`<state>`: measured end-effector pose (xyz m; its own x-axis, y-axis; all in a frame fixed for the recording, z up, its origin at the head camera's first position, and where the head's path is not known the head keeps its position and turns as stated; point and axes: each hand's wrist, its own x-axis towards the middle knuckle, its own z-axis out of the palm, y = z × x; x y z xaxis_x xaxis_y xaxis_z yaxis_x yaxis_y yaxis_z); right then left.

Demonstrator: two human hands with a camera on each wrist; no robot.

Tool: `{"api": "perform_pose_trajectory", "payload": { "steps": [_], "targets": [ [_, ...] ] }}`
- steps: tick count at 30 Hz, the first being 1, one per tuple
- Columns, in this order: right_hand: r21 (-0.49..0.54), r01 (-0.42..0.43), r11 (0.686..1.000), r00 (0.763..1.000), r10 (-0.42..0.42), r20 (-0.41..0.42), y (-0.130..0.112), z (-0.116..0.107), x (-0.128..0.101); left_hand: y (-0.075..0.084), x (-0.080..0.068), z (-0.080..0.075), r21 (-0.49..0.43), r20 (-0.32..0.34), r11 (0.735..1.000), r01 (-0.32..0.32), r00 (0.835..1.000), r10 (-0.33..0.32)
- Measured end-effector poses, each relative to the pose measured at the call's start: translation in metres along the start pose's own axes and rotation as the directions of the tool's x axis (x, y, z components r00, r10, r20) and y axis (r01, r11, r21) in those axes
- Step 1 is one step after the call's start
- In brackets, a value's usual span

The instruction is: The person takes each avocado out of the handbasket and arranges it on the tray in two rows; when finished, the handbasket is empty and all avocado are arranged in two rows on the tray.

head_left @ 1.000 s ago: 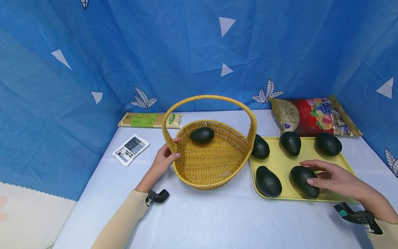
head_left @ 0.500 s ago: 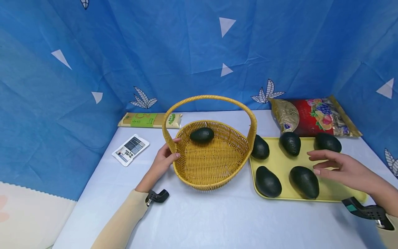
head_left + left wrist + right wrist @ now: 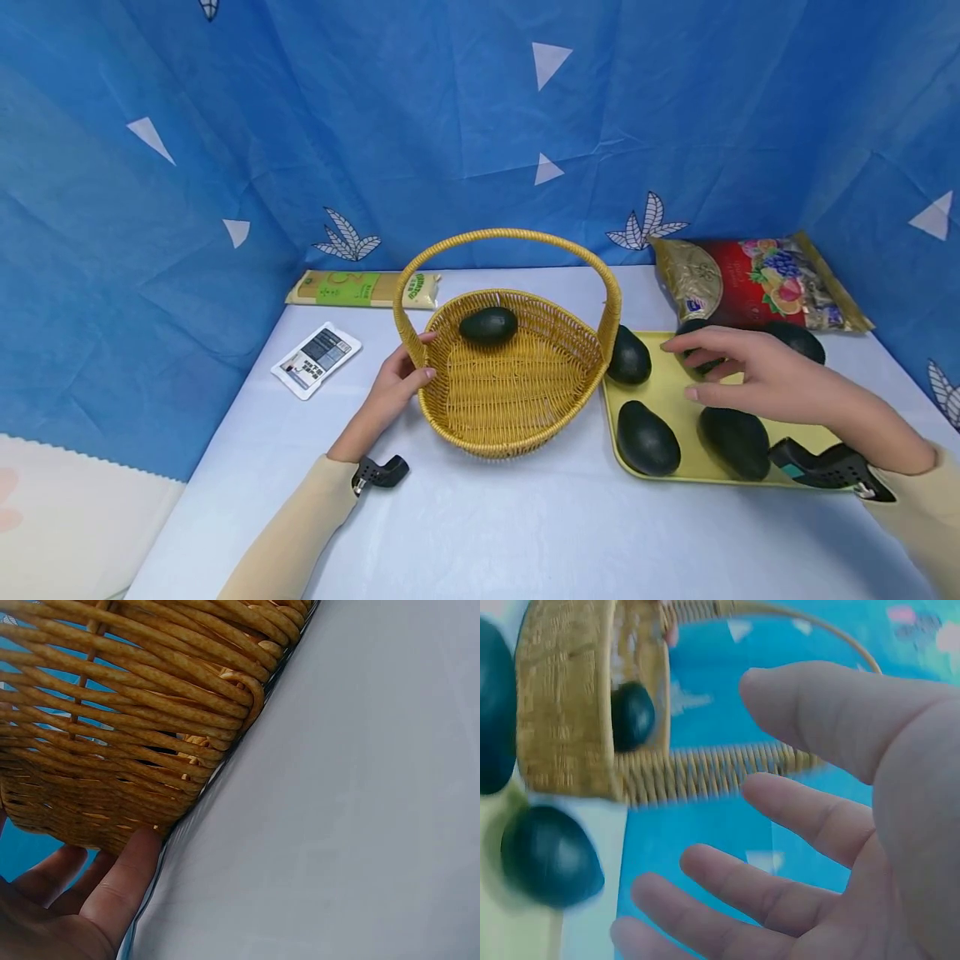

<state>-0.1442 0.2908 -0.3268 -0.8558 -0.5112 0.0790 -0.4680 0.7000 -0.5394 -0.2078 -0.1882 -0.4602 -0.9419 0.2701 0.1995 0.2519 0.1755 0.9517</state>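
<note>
A golden wicker basket (image 3: 517,392) with a tall arched handle stands mid-table, one dark green avocado (image 3: 488,326) inside at its upper left. My left hand (image 3: 393,381) holds the basket's left side by the handle's base; in the left wrist view the thumb (image 3: 124,881) lies against the woven wall. My right hand (image 3: 772,377), holding nothing, hovers over the yellow tray (image 3: 678,408) with its fingers spread and loosely bent. Several avocados lie on that tray: two along the front, one (image 3: 647,438) at the left, and others behind, partly hidden by the right hand.
A red and gold bag (image 3: 757,283) lies behind the tray. At the back left is a long pack of noodles (image 3: 363,289), with a white pouch (image 3: 317,360) in front of it. Blue cloth (image 3: 480,133) hangs behind the table.
My right hand has let go of the front-middle avocado, lifted off to the right, then swung back left over the tray. The left hand and basket have stayed put.
</note>
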Motion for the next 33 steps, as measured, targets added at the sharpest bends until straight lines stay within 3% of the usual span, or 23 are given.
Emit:
{"api": "perform_pose_trajectory", "payload": {
  "steps": [5,15,24,29,33],
  "targets": [
    [0.002,0.084,0.997,0.991,-0.083,0.102,-0.035,0.011,0.031,-0.001,0.001,-0.001,-0.005,-0.006,1.0,0.004,1.0,-0.004],
    [-0.033,0.266,0.963,0.941,-0.252,0.224,-0.083,0.053,0.106,-0.001,0.0,-0.002,-0.002,-0.007,1.0,-0.022,1.0,0.022],
    [-0.109,0.21,0.972,0.947,-0.174,0.271,-0.099,0.082,0.164,-0.001,0.0,0.0,0.0,-0.006,1.0,-0.024,1.0,0.024],
    [-0.127,0.15,0.98,0.95,-0.108,0.293,-0.102,0.095,0.186,-0.001,0.0,0.001,-0.001,-0.001,1.0,-0.024,1.0,0.024],
    [-0.151,0.166,0.974,0.947,-0.115,0.299,-0.103,0.103,0.2,0.0,0.0,0.001,-0.001,-0.004,1.0,-0.017,1.0,0.017]
  ]
}}
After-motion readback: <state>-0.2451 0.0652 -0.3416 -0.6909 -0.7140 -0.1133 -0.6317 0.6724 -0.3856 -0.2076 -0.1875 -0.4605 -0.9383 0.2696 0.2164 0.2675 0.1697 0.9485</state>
